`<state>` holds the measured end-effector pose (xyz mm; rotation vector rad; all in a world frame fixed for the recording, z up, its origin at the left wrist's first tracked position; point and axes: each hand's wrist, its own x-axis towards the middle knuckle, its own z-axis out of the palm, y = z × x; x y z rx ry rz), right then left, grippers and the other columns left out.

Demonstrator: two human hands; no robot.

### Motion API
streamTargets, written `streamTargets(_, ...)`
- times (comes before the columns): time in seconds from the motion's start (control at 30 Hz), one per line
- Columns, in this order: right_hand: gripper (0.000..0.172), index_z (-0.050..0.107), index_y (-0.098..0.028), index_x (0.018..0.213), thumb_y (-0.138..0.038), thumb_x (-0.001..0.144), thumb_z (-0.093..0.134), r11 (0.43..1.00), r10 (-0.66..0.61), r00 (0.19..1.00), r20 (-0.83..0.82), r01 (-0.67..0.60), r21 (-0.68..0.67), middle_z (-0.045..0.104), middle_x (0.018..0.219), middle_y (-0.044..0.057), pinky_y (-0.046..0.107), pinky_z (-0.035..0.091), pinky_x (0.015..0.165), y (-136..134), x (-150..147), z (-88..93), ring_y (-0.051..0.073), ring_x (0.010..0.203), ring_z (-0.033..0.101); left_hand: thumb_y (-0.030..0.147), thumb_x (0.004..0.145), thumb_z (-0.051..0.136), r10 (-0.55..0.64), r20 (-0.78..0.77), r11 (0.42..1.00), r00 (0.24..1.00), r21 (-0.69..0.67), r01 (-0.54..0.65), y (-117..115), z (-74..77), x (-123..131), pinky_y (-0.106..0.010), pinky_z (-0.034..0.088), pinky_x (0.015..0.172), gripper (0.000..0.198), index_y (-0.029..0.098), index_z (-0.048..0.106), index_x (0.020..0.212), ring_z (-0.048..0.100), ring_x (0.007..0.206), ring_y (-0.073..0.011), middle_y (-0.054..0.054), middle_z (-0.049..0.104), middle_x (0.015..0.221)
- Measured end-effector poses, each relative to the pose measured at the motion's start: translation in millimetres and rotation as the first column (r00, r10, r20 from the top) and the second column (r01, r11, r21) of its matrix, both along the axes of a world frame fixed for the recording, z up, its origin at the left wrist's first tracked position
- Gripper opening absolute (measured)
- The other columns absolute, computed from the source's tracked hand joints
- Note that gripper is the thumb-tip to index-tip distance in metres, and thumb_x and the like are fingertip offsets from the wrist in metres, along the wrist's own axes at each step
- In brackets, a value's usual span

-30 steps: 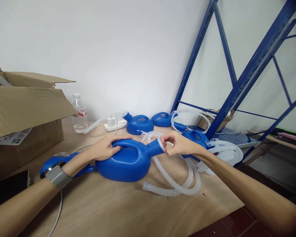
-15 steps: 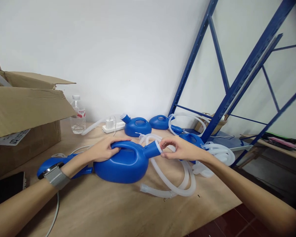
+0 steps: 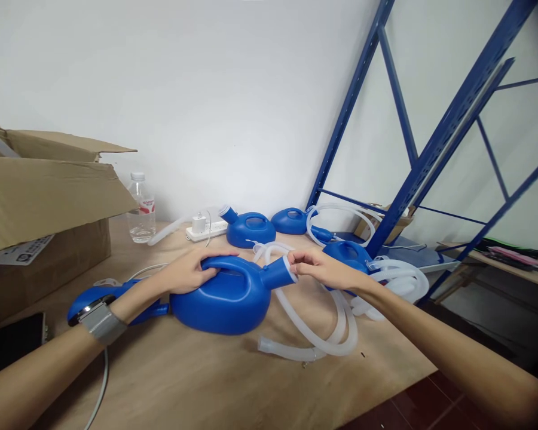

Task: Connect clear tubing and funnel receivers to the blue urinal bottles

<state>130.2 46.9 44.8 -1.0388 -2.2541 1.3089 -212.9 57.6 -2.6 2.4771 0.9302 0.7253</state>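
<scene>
A blue plastic urinal bottle point(image 3: 224, 307) lies on the table with its loop handle up and its neck point(image 3: 277, 273) slanting up to the right. My left hand point(image 3: 190, 272), a watch on its wrist, is wrapped round the rear of that handle. At the mouth, my right hand point(image 3: 316, 266) pinches the white insert point(image 3: 291, 269); its fingertips are partly hidden inside the rim. Under and beyond the neck curls a clear plastic hose point(image 3: 296, 319). Another blue bottle point(image 3: 138, 301) lies partly behind my left forearm.
More blue urinal bottles point(image 3: 251, 230) stand by the wall, some with coiled hoses point(image 3: 401, 280). At left are an open cardboard box point(image 3: 49, 203), a water bottle point(image 3: 142, 209) and a black phone-like slab point(image 3: 15, 340). A power strip point(image 3: 206, 231) sits behind. A blue metal rack point(image 3: 430, 173) rises at right.
My right hand's fingers have drawn together and shifted slightly at the mouth, the fingertips now tucked into its rim. My left hand keeps its hold on the handle.
</scene>
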Motion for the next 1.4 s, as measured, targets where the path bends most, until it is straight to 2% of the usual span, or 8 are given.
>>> streamTargets(0.27, 0.018, 0.054, -0.012, 0.081, -0.029, 0.075, 0.059, 0.999, 0.008, 0.991, -0.136, -0.015, -0.045, 0.051, 0.078, 0.0, 0.02, 0.036, 0.073, -3, -1, -6.0, 0.008, 0.076, 0.045, 0.022, 0.089, 0.053, 0.011, -0.009, 1.0, 1.0, -0.025, -0.011, 1, -0.6, -1, -0.043, 0.043, 0.123, 0.057, 0.018, 0.066, 0.145, 0.062, 0.136, -0.0268, -0.008, 0.065, 0.147)
streamTargets(0.57, 0.018, 0.055, -0.012, 0.076, -0.025, 0.07, 0.065, 0.998, -0.017, 0.999, -0.031, 0.019, 0.058, 0.052, 0.075, 0.0, 0.019, 0.036, 0.07, -6, -2, -4.7, 0.007, 0.073, 0.045, 0.022, 0.089, 0.054, 0.023, -0.026, 0.998, 0.999, -0.052, -0.025, 2, -1.7, -3, -0.046, 0.043, 0.123, 0.059, 0.021, 0.065, 0.146, 0.061, 0.137, -0.0273, -0.006, 0.064, 0.148)
streamTargets(0.77, 0.018, 0.059, -0.01, 0.078, -0.025, 0.068, 0.063, 0.999, -0.025, 0.999, -0.026, 0.026, 0.036, 0.053, 0.075, 0.0, 0.019, 0.037, 0.069, -4, -4, -8.4, 0.006, 0.072, 0.045, 0.024, 0.091, 0.053, 0.011, -0.019, 0.999, 1.0, -0.035, -0.012, -1, 0.8, -1, -0.044, 0.044, 0.122, 0.056, 0.019, 0.066, 0.145, 0.062, 0.136, -0.0272, -0.007, 0.065, 0.146)
streamTargets(0.83, 0.018, 0.058, -0.011, 0.073, -0.026, 0.066, 0.063, 0.995, -0.082, 0.995, -0.062, 0.086, 0.054, 0.051, 0.071, -0.001, 0.018, 0.035, 0.065, -5, -4, -7.8, 0.005, 0.068, 0.043, 0.025, 0.092, 0.052, 0.009, -0.015, 0.999, 1.0, -0.041, -0.009, 0, 1.2, -2, -0.043, 0.046, 0.121, 0.054, 0.018, 0.067, 0.144, 0.063, 0.135, -0.0267, -0.007, 0.066, 0.145)
streamTargets(0.93, 0.022, 0.046, -0.013, 0.059, -0.029, 0.066, 0.059, 0.944, -0.276, 0.94, -0.201, 0.304, 0.126, 0.041, 0.057, -0.003, 0.017, 0.025, 0.055, -9, 0, -0.5, 0.003, 0.057, 0.034, 0.027, 0.092, 0.053, 0.033, -0.021, 0.999, 0.999, -0.027, -0.033, 2, 1.6, -4, -0.044, 0.045, 0.121, 0.054, 0.018, 0.068, 0.143, 0.064, 0.133, -0.0276, -0.008, 0.067, 0.144)
streamTargets(1.03, 0.02, 0.043, -0.015, 0.058, -0.028, 0.065, 0.057, 0.943, -0.286, 0.946, -0.154, 0.306, 0.126, 0.043, 0.052, -0.002, 0.018, 0.023, 0.051, -10, 6, 11.3, 0.003, 0.051, 0.034, 0.029, 0.093, 0.055, 0.048, -0.034, 0.999, 0.998, -0.013, -0.048, 3, 1.2, -5, -0.046, 0.043, 0.122, 0.054, 0.021, 0.066, 0.146, 0.063, 0.135, -0.0288, -0.007, 0.065, 0.147)
streamTargets(1.27, 0.05, 0.045, -0.014, 0.075, -0.053, 0.078, 0.077, 0.934, -0.267, 0.945, -0.188, 0.302, 0.192, 0.047, 0.068, -0.002, 0.017, 0.031, 0.06, 4, 12, 9.9, 0.004, 0.064, 0.038, 0.027, 0.091, 0.054, 0.063, -0.015, 0.998, 0.998, -0.018, -0.063, 3, -1.8, -4, -0.047, 0.043, 0.122, 0.057, 0.021, 0.066, 0.146, 0.063, 0.136, -0.0283, -0.007, 0.065, 0.146)
streamTargets(1.4, 0.048, 0.055, -0.013, 0.085, -0.059, 0.091, 0.067, 0.9, -0.266, 0.943, -0.198, 0.316, 0.3, 0.055, 0.083, 0.002, 0.021, 0.04, 0.072, 1, -3, 0.0, 0.008, 0.077, 0.049, 0.026, 0.092, 0.052, 0.047, -0.01, 0.999, 0.999, -0.008, -0.047, 2, -0.7, -3, -0.046, 0.044, 0.122, 0.055, 0.021, 0.067, 0.144, 0.063, 0.135, -0.0279, -0.007, 0.066, 0.146)
